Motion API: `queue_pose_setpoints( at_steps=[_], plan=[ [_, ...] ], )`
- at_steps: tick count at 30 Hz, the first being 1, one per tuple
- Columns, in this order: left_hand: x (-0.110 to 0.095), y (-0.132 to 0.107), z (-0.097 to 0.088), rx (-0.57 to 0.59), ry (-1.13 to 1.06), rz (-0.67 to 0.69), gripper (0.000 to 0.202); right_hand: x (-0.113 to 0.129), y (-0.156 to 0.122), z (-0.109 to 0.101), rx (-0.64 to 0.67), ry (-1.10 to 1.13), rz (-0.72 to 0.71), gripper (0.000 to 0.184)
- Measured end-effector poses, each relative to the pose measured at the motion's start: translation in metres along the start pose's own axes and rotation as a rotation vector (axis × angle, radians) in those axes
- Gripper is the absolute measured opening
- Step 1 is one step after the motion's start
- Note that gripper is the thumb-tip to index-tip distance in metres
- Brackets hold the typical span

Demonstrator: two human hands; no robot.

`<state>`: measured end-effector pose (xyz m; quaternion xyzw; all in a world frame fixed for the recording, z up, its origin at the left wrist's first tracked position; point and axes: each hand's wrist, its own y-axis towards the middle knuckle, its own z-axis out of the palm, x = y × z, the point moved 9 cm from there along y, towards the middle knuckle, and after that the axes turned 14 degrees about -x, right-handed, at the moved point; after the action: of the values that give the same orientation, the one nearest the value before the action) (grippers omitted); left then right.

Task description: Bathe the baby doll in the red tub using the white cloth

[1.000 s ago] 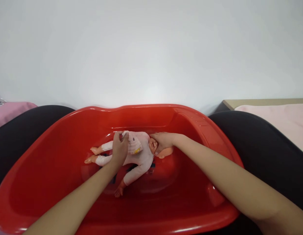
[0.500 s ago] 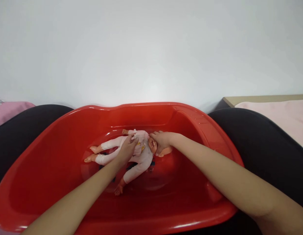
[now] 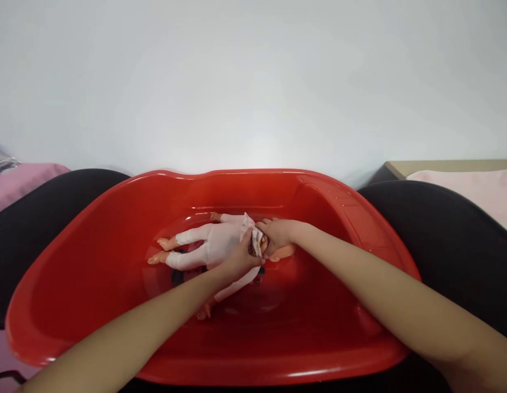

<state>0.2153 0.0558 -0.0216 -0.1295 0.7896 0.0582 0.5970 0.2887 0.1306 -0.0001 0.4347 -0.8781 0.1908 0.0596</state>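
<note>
A baby doll (image 3: 220,244) in white clothes lies on its back inside a red baby bathtub (image 3: 253,357), legs to the left and head to the right. My left hand (image 3: 244,256) is closed on a pale patterned cloth (image 3: 256,240), like a bib or shirt front, bunched at the doll's neck and chin. My right hand (image 3: 276,234) curls round the doll's head (image 3: 284,252), covering most of its face. Below the cloth the doll's plain white torso shows. One doll arm is partly hidden behind my left forearm.
Black rounded surfaces flank the tub, one on the left (image 3: 52,218) and one on the right (image 3: 449,245). A pink cloth (image 3: 28,183) lies at far left, and a pale pink sheet (image 3: 474,191) at far right. Behind stands a white wall (image 3: 253,82).
My left hand has moved right, from the doll's chest to its chin, pulling the patterned cloth up with it. The white torso is uncovered. My right hand stays at the head.
</note>
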Motion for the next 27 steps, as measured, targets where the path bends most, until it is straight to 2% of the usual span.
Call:
queue_pose_setpoints(
  at_steps=[3,6,8,12,15,20,23,27],
  plan=[
    [0.003,0.003,0.016,0.056,-0.165,-0.037,0.071,-0.002,0.000,0.003,0.001,-0.012,0.013,0.099],
    [0.001,0.016,0.016,0.041,-0.242,-0.035,0.058,-0.006,0.002,0.003,-0.007,-0.026,0.049,0.099],
    [0.003,0.026,0.014,0.078,-0.273,-0.081,0.054,-0.009,0.002,0.003,0.003,-0.023,0.103,0.099],
    [0.014,0.036,0.008,0.161,-0.292,-0.199,0.070,-0.009,0.003,0.003,0.034,-0.040,0.109,0.099],
    [0.017,0.037,0.006,0.169,-0.263,-0.183,0.073,-0.011,0.004,0.005,0.046,-0.055,0.094,0.104],
    [0.014,0.035,0.008,0.145,-0.127,-0.107,0.051,-0.012,0.003,0.007,0.059,-0.044,0.090,0.110],
    [0.010,0.026,0.005,0.136,-0.039,-0.162,0.046,-0.012,0.001,0.006,0.071,-0.033,0.099,0.115],
    [0.001,0.008,0.000,0.145,0.035,-0.264,0.045,-0.014,0.002,0.005,0.065,-0.019,0.101,0.109]
  ],
)
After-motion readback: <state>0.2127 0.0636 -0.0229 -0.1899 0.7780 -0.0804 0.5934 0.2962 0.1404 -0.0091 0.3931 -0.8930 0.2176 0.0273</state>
